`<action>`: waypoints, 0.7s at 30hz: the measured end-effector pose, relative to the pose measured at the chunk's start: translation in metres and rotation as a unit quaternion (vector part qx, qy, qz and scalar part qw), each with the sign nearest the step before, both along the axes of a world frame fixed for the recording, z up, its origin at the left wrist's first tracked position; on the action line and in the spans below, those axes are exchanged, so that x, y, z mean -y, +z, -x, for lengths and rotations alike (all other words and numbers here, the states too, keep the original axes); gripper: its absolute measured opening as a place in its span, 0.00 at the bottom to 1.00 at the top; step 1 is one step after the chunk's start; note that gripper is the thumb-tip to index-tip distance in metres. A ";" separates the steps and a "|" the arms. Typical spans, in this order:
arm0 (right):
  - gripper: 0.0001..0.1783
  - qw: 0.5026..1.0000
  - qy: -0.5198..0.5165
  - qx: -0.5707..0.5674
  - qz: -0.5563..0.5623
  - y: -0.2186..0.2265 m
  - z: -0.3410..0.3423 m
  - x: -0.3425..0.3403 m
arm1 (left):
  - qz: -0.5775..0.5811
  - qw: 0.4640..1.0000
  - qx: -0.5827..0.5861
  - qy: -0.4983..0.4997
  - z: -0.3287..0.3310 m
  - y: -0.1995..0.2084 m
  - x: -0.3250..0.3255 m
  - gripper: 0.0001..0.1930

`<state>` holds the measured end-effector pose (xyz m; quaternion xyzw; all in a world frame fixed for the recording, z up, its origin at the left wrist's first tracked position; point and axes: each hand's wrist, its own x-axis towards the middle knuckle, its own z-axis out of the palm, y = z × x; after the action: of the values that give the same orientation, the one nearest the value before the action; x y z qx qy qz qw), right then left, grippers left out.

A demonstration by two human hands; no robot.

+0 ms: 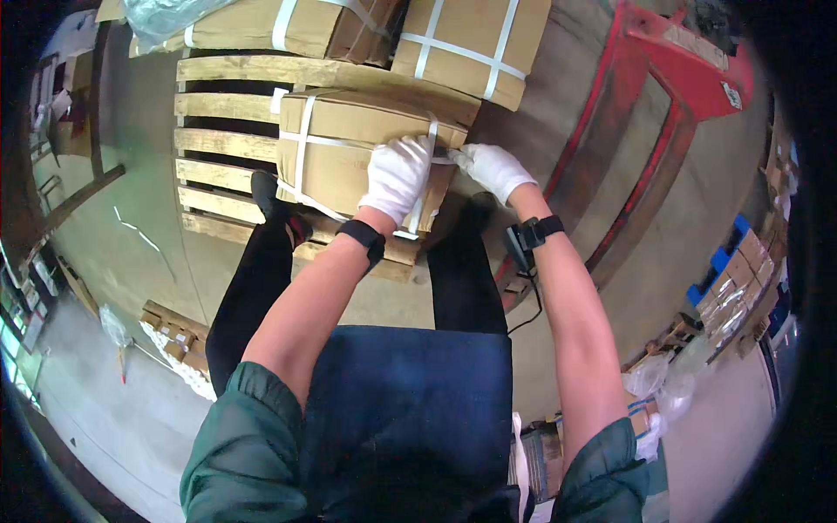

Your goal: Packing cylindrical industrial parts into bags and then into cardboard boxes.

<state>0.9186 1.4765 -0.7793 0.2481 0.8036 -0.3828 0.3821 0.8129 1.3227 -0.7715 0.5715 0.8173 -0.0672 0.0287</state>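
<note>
A brown cardboard box [336, 170] lies on a wooden pallet [222, 139], with white plastic straps [302, 152] running across it both ways. My left hand [398, 179], in a white glove, is closed over the strap near the box's right end. Close beside it, at that end, my right hand [497, 172], also gloved, has its fingers pinched together. Something small and dark shows between the two hands; its kind cannot be made out. A loose-looking strap end [406, 234] hangs at the near right corner of the box.
More strapped boxes [471, 48] stand beyond this one, with clear plastic film [170, 17] at the far left. A red pallet jack [689, 61] is on the right. My feet are at the pallet's near edge. A strap scrap [135, 228] lies on the floor at left.
</note>
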 end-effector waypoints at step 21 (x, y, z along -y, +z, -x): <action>0.22 0.986 -0.121 -0.057 0.098 0.059 -0.125 0.074 | -0.023 0.952 0.293 0.091 -0.005 0.119 0.056 0.11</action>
<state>1.0440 1.4027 -0.7201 0.2831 0.7467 -0.5165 0.3090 0.8180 1.2671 -0.6522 0.4900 0.8227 0.1249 0.2598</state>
